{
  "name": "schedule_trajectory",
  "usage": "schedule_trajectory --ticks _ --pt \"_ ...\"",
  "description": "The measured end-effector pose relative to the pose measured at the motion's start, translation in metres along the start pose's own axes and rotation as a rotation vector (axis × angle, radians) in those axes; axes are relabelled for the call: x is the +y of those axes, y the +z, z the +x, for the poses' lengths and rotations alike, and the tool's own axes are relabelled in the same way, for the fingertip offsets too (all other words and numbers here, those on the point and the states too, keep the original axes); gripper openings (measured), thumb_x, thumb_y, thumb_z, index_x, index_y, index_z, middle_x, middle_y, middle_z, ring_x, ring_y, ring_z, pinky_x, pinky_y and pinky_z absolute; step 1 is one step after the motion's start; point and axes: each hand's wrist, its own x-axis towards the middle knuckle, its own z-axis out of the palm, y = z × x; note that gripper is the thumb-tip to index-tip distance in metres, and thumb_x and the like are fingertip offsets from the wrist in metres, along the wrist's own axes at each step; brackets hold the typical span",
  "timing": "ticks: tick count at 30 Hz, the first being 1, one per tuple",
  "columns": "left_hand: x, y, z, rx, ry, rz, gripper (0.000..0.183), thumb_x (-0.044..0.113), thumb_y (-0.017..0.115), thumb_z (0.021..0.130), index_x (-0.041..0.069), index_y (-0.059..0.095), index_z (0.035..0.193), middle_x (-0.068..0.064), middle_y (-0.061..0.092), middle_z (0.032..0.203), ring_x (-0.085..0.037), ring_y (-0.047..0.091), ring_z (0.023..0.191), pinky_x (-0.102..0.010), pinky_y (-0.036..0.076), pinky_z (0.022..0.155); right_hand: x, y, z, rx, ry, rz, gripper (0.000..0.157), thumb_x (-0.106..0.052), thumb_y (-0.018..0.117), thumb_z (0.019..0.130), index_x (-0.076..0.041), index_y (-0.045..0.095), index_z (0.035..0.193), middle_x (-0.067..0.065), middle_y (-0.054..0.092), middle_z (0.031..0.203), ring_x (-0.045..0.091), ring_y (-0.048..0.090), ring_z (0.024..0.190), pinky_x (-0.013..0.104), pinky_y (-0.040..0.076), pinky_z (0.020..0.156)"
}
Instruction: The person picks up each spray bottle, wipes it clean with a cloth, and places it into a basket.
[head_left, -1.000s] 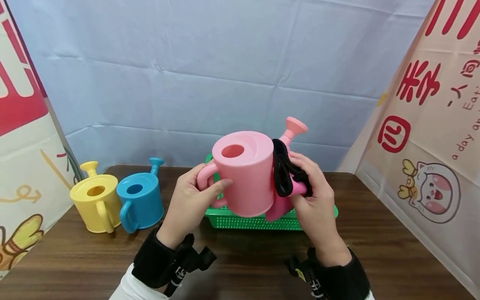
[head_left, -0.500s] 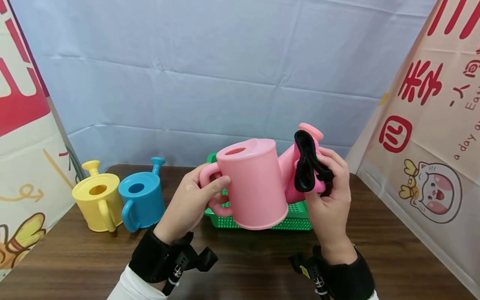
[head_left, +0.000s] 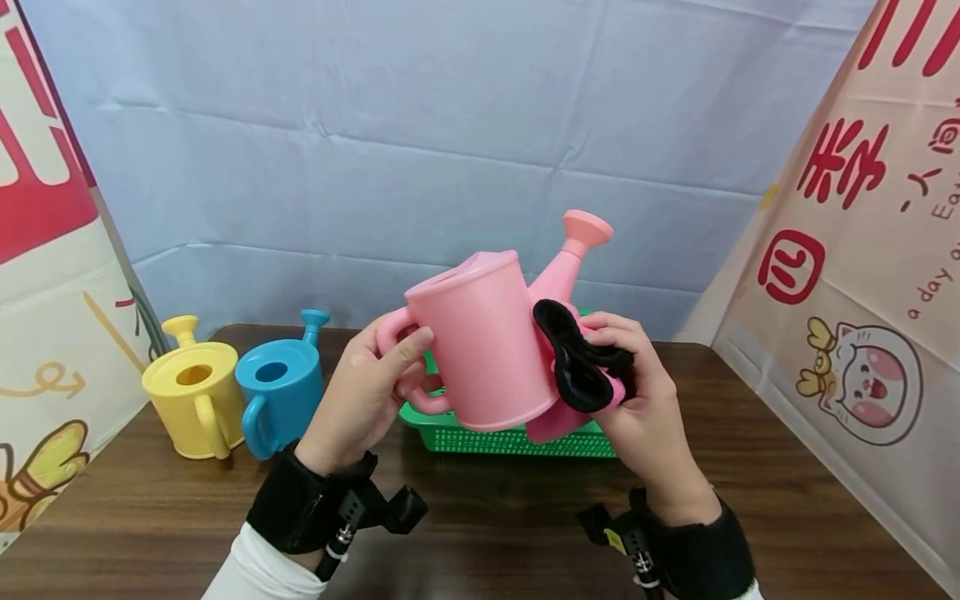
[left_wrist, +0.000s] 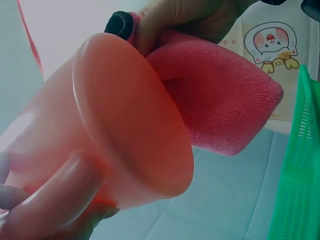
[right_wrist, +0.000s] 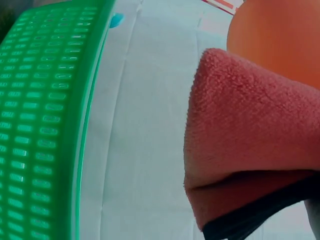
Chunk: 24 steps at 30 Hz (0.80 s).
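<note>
My left hand (head_left: 360, 400) grips the handle of a pink watering can (head_left: 483, 337) held in the air above a green basket (head_left: 510, 437). The can leans, its spout (head_left: 577, 242) pointing up to the right. My right hand (head_left: 630, 400) holds a pink cloth with a black edge (head_left: 577, 371) pressed against the can's side near the spout base. The left wrist view shows the can's bottom (left_wrist: 135, 125) with the pink cloth (left_wrist: 220, 100) beside it. In the right wrist view the cloth (right_wrist: 250, 130) fills the right half, with the basket (right_wrist: 45, 120) at the left.
A yellow watering can (head_left: 191, 400) and a blue watering can (head_left: 277, 392) stand side by side at the table's left. The brown wooden table (head_left: 487, 517) is flanked by printed banners, with a blue cloth backdrop behind.
The can has tipped back so its spout rises again. My right hand with the cloth has slid down from the spout's top toward its base.
</note>
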Motion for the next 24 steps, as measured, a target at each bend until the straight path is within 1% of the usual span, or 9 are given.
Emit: schedule_trajectory --ticks 3,7,8,10,12,15,17,19,24 --pt "0.000 0.000 0.000 -0.022 -0.006 -0.023 0.032 0.014 0.049 0.097 0.000 0.046 0.126 -0.005 0.035 0.061 -0.014 0.035 0.051 -0.034 0.057 0.075 0.000 0.001 0.001 0.032 0.011 -0.038 0.047 -0.019 0.065 0.085 0.016 0.046 0.109 0.011 0.051 0.121 0.027 0.050 0.108 0.016 0.050 0.082" --pt "-0.001 0.000 0.000 -0.064 -0.016 -0.025 0.032 0.015 0.049 0.097 -0.001 0.045 0.125 -0.005 0.034 0.061 -0.014 0.034 0.051 -0.033 0.057 0.074 -0.001 0.002 0.003 0.119 0.024 -0.103 0.043 -0.014 0.065 0.085 0.016 0.047 0.111 0.011 0.051 0.123 0.029 0.048 0.110 0.017 0.048 0.086" --pt "-0.002 0.000 0.001 -0.077 -0.021 -0.020 0.031 0.015 0.050 0.097 -0.001 0.047 0.123 -0.005 0.037 0.062 -0.014 0.035 0.051 -0.034 0.057 0.074 -0.001 0.001 0.004 0.149 0.022 -0.117 0.042 -0.011 0.065 0.085 0.016 0.047 0.111 0.011 0.052 0.123 0.029 0.048 0.111 0.018 0.047 0.087" --pt "-0.002 0.002 0.002 -0.089 -0.033 0.008 0.021 0.017 0.052 0.096 -0.001 0.050 0.108 -0.005 0.037 0.062 -0.014 0.036 0.050 -0.035 0.057 0.077 -0.001 -0.001 0.005 0.219 0.016 -0.151 0.039 -0.006 0.065 0.085 0.016 0.047 0.112 0.012 0.052 0.123 0.029 0.048 0.111 0.018 0.047 0.087" --pt "-0.003 0.005 0.002 -0.090 -0.044 0.048 0.016 0.017 0.053 0.096 0.002 0.049 0.096 -0.006 0.043 0.067 -0.015 0.046 0.052 -0.036 0.057 0.076 -0.002 -0.002 0.006 0.285 0.005 -0.182 0.038 -0.002 0.065 0.085 0.016 0.047 0.112 0.012 0.051 0.123 0.029 0.047 0.111 0.019 0.047 0.087" --pt "-0.004 0.011 0.002 -0.077 -0.053 0.107 0.018 0.016 0.055 0.094 0.003 0.046 0.088 -0.010 0.048 0.075 -0.021 0.060 0.062 -0.038 0.057 0.074 -0.001 -0.002 0.006 0.351 -0.025 -0.260 0.037 -0.006 0.066 0.085 0.014 0.049 0.111 0.015 0.051 0.123 0.029 0.047 0.109 0.019 0.048 0.086" --pt "-0.004 0.013 0.001 -0.063 -0.053 0.137 0.016 0.015 0.056 0.094 0.001 0.048 0.093 -0.013 0.051 0.083 -0.027 0.064 0.071 -0.038 0.058 0.072 -0.001 -0.001 0.005 0.367 -0.052 -0.306 0.038 -0.011 0.067 0.085 0.012 0.051 0.110 0.019 0.051 0.122 0.030 0.047 0.109 0.019 0.048 0.087" --pt "-0.003 0.013 0.000 -0.050 -0.053 0.151 0.016 0.014 0.056 0.094 0.000 0.048 0.097 -0.014 0.050 0.083 -0.029 0.064 0.073 -0.038 0.058 0.072 0.000 0.001 0.005 0.370 -0.081 -0.344 0.039 -0.017 0.068 0.084 0.011 0.053 0.108 0.023 0.051 0.120 0.030 0.047 0.108 0.020 0.047 0.087" --pt "-0.003 0.011 -0.001 -0.066 -0.043 0.117 0.018 0.014 0.054 0.095 -0.001 0.048 0.102 -0.015 0.055 0.091 -0.030 0.066 0.074 -0.042 0.056 0.075 0.000 0.004 0.004 0.351 -0.135 -0.411 0.042 -0.028 0.066 0.086 0.009 0.057 0.104 0.027 0.054 0.114 0.031 0.049 0.107 0.022 0.046 0.090"
